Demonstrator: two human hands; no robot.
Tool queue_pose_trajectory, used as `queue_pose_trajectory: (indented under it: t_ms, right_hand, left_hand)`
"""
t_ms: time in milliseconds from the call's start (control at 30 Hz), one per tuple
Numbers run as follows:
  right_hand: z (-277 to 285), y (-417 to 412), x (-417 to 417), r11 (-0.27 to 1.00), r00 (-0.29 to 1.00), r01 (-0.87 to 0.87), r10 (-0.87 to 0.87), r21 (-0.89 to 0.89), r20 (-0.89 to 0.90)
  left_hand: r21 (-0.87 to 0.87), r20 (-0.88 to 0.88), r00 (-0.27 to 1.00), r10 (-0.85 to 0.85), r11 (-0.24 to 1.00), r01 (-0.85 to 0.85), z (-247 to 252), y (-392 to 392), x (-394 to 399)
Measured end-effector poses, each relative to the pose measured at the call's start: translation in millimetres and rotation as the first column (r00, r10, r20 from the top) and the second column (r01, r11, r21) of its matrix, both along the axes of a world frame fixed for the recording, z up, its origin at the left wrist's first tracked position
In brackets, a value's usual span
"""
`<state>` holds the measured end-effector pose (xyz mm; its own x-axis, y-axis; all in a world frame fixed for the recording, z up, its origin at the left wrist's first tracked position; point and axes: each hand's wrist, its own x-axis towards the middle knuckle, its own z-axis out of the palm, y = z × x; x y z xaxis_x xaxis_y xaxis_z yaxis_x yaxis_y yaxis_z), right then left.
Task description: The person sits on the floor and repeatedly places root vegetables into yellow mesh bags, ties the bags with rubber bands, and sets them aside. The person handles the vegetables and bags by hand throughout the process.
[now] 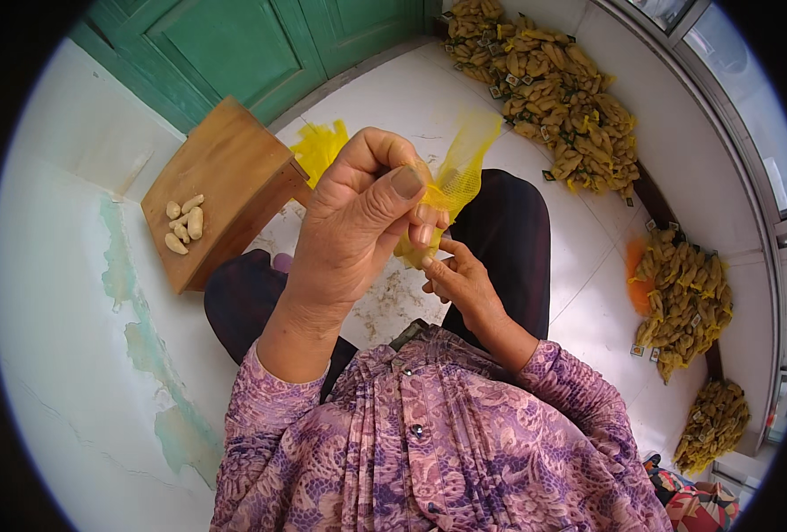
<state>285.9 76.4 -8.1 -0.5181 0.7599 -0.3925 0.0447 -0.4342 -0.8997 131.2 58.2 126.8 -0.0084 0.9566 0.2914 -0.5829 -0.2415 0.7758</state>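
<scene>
My left hand is raised in front of me, thumb and curled fingers pinching the gathered part of a yellow mesh net bag. The loose end of the mesh stands up to the right of those fingers. Lower and to the right, my right hand holds the lower part of the net between thumb and fingers. What the lower part contains is mostly hidden behind my left hand. Several pale root pieces lie on a wooden stool or small table to the left.
A pile of yellow netting lies beyond the wooden furniture. Netted bundles of roots line the wall at the right, with more bundles nearer, beside orange netting. Patterned fabric lies at lower right. Green doors stand ahead.
</scene>
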Motion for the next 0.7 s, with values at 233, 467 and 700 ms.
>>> queue_pose_trajectory:
  t_ms: [233, 467, 700]
  right_hand:
    - [-61.2, 46.5, -155.2, 0.981, 0.924, 0.006, 0.069, 0.194, -0.377]
    - [56.6, 70.1, -266.6, 0.926, 0.942, -0.322, 0.334, 0.196, -0.027]
    - [-62.0, 71.3, -319.9, 0.866, 0.632, -0.429, 0.491, 0.257, -0.599]
  left_hand:
    - [-0.026, -0.439, 0.898, 0.006, 0.999, -0.019, -7.9, -13.7, -23.2]
    - [-0.022, -0.541, 0.770, 0.338, 0.910, -0.414, -31.5, -38.1, -117.3]
    - [-0.170, -0.648, 0.700, 0.302, 0.838, -0.519, -82.7, -18.9, -189.8]
